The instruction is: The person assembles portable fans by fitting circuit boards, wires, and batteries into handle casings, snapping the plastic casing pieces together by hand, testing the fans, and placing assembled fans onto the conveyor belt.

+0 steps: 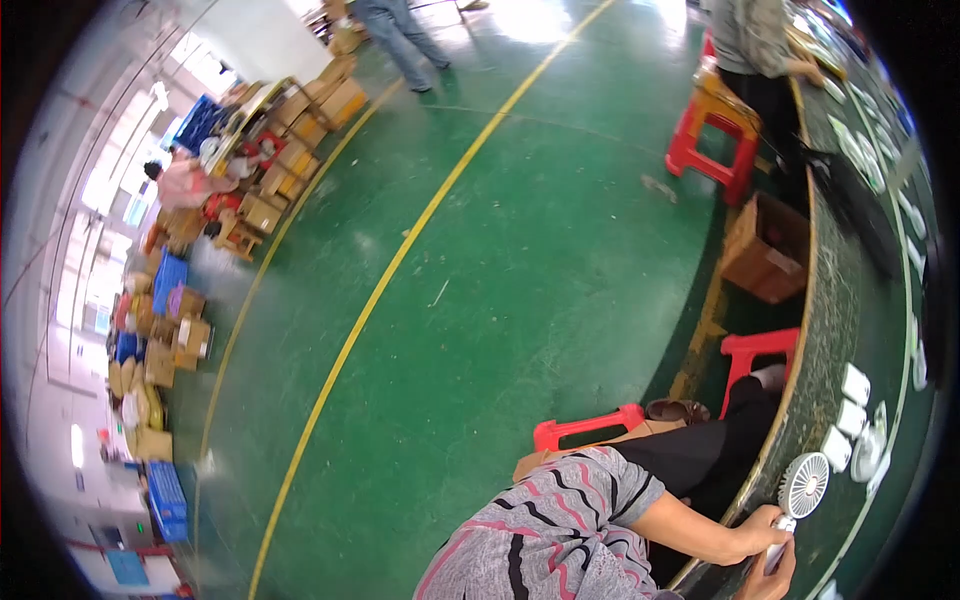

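A white handheld fan with a round slatted head is held over the bench at the lower right. Its handle lies between my two hands. My left hand closes on it near the neck, below the fan head. My right hand wraps the lower handle, partly cut off by the frame's bottom edge. Just beyond the fan head, several white squarish pieces lie in a row on the bench. Beside them rests another white fan-shaped item.
The dark bench curves along the right, with more white parts farther up. Below it are a cardboard box and red stools. A co-worker stands at the far end. Cartons and blue crates line the left side.
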`<control>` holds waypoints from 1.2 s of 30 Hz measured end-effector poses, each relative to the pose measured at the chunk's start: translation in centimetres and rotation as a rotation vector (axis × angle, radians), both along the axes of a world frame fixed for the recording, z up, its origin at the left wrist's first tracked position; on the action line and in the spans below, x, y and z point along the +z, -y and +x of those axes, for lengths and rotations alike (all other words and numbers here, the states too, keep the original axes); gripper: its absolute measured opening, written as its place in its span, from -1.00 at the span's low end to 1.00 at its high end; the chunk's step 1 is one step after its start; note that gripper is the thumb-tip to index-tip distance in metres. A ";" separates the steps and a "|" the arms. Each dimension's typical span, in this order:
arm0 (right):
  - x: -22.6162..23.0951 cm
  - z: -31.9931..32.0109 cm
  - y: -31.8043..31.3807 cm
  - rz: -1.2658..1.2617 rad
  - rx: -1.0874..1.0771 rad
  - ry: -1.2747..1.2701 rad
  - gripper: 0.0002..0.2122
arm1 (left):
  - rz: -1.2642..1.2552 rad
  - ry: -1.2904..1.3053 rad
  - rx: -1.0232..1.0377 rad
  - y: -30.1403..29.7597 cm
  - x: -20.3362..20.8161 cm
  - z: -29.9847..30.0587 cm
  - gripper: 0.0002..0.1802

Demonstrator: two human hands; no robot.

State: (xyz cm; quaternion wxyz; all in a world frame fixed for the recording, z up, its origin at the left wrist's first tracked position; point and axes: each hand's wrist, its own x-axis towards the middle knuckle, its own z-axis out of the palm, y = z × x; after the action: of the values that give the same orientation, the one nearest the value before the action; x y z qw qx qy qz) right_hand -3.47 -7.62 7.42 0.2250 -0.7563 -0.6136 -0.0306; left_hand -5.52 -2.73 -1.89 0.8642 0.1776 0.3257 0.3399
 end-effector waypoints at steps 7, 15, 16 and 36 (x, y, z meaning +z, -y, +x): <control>1.0 0.7 -0.7 -0.321 -0.136 0.030 -0.69 | 0.088 -0.095 -0.043 -0.2 -0.2 0.7 -0.72; -0.7 1.7 -0.4 -0.314 -0.193 0.081 -0.73 | 0.137 -0.101 -0.109 -0.6 -0.9 1.8 -0.71; -0.9 1.7 -0.3 -0.309 -0.188 0.079 -0.73 | 0.139 -0.122 -0.105 -0.6 -1.1 1.9 -0.71; 0.5 1.8 0.9 -0.273 -0.025 0.124 -0.70 | 0.112 -0.069 -0.156 -0.5 -0.7 1.7 -0.73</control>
State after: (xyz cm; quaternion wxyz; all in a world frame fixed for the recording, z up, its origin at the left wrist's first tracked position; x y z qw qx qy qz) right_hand -1.65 -8.55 7.96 0.0815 -0.7842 -0.6152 0.0037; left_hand -3.82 -2.25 -2.57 0.8650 0.2619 0.3211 0.2831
